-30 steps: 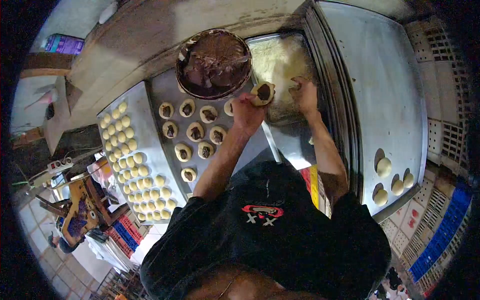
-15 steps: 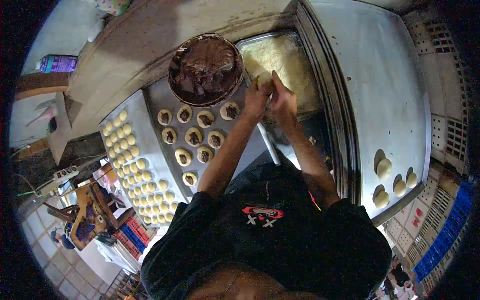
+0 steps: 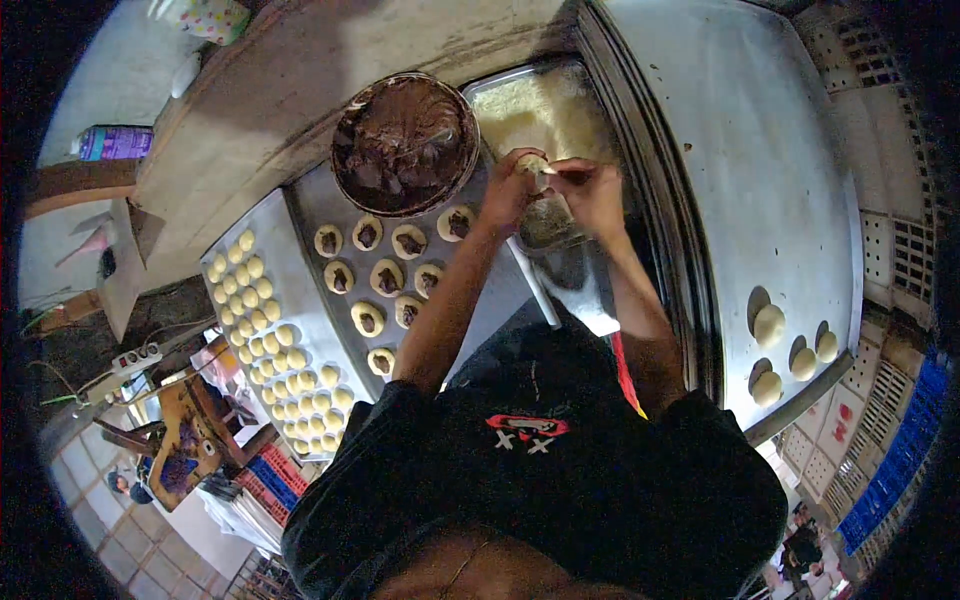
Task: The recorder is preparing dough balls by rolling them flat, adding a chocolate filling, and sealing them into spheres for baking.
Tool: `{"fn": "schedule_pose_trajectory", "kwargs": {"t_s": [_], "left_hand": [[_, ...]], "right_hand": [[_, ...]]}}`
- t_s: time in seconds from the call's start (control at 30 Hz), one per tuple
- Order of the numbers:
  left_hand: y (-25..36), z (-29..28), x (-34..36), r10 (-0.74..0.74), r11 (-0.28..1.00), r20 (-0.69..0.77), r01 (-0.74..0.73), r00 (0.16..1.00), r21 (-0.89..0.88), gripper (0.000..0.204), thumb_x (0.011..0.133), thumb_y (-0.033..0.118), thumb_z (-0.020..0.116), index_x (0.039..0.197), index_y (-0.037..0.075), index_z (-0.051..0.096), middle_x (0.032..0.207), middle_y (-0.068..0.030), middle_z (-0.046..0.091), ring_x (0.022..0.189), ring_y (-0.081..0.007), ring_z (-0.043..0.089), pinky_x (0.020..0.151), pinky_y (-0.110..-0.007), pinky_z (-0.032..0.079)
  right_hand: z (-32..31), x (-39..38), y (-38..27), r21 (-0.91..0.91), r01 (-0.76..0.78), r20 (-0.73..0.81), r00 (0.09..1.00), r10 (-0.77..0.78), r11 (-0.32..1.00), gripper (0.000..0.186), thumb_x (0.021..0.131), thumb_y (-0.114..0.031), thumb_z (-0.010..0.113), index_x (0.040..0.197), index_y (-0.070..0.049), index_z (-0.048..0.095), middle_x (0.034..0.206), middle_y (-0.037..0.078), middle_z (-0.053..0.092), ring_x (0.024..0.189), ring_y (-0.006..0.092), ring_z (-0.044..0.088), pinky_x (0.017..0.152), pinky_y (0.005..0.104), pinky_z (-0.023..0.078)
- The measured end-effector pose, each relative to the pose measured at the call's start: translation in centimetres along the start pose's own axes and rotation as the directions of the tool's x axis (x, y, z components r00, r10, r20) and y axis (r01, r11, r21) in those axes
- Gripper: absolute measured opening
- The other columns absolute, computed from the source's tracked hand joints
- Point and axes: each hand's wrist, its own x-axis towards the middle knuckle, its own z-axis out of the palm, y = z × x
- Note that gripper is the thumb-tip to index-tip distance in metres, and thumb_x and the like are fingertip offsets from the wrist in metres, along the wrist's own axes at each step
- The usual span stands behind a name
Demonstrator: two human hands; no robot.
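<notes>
Over a tray of pale yellow crumbs (image 3: 545, 105), my left hand (image 3: 509, 192) curls around a small piece of dough (image 3: 534, 172). My right hand (image 3: 592, 198) pinches the edge of the same dough with thumb and forefinger. Just left of my hands stands a round tub (image 3: 340, 182) of dark chocolate paste (image 3: 405, 130), a smear of it lying over the rim. Below the tub, on a grey tray (image 3: 465, 320), sit several flattened dough rounds (image 3: 388, 278), each topped with a dollop of the paste.
A metal tray (image 3: 277, 222) at the left carries rows of dough balls (image 3: 270, 343). On the right, past a dark wooden ledge (image 3: 655, 150), a large metal tray (image 3: 755, 190) bears several shaped dough balls (image 3: 769, 326). Plastic crates (image 3: 890, 470) stand at the far right.
My right hand has shifted right and down, turning from closed around the dough to pinching its edge. The dough now shows more in my left hand. The whole view has shifted slightly.
</notes>
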Motion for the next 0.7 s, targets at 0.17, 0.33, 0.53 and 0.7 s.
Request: {"fn": "schedule_pose_trajectory", "kwargs": {"t_s": [0.17,0.33,0.53,0.7], "left_hand": [[0.7,-0.1,0.5,-0.226,0.909,0.217,0.286,0.950,-0.303,0.030,0.088,0.018,0.054,0.115,0.005,0.056,0.102,-0.0074,0.062,0.095,-0.0209,0.060,0.087,-0.040,0.050],[0.1,-0.8,-0.2,-0.237,0.941,-0.010,0.232,0.972,0.245,0.045,0.090,0.031,0.059,0.124,0.003,0.055,0.109,-0.0083,0.063,0.103,-0.0171,0.058,0.091,-0.037,0.046],[1.1,2.9,-2.0,0.286,0.808,0.010,-0.247,0.958,0.535,0.047,0.095,0.025,0.059,0.133,0.000,0.048,0.120,-0.0091,0.061,0.106,-0.0143,0.056,0.092,-0.030,0.045],[1.2,4.1,-1.7,0.121,0.922,-0.145,-0.166,0.982,-0.349,0.029,0.097,0.023,0.057,0.118,0.004,0.060,0.110,-0.0068,0.064,0.101,-0.0200,0.062,0.089,-0.037,0.051]], "right_hand": [[1.8,-1.2,-2.0,-0.619,0.142,-0.084,0.966,-0.245,0.773,0.045,0.064,-0.011,0.082,0.106,-0.003,0.068,0.091,0.019,0.069,0.081,0.0286,0.070,0.073,0.0355,0.056],[-0.3,-1.0,-1.1,-0.311,0.098,-0.170,0.973,-0.156,0.945,0.034,0.071,-0.015,0.081,0.099,0.000,0.070,0.084,0.015,0.069,0.078,0.0266,0.068,0.074,0.0361,0.052],[-0.6,-1.7,-6.5,-0.277,0.020,-0.138,0.988,-0.061,0.961,0.026,0.074,-0.011,0.080,0.096,0.001,0.072,0.086,0.011,0.070,0.073,0.0168,0.065,0.069,0.0286,0.052],[1.0,-2.7,-6.4,-0.013,0.173,-0.146,0.974,-0.173,0.985,0.036,0.078,-0.005,0.075,0.113,0.001,0.066,0.110,0.011,0.068,0.095,0.0169,0.065,0.084,0.0286,0.051]]}}
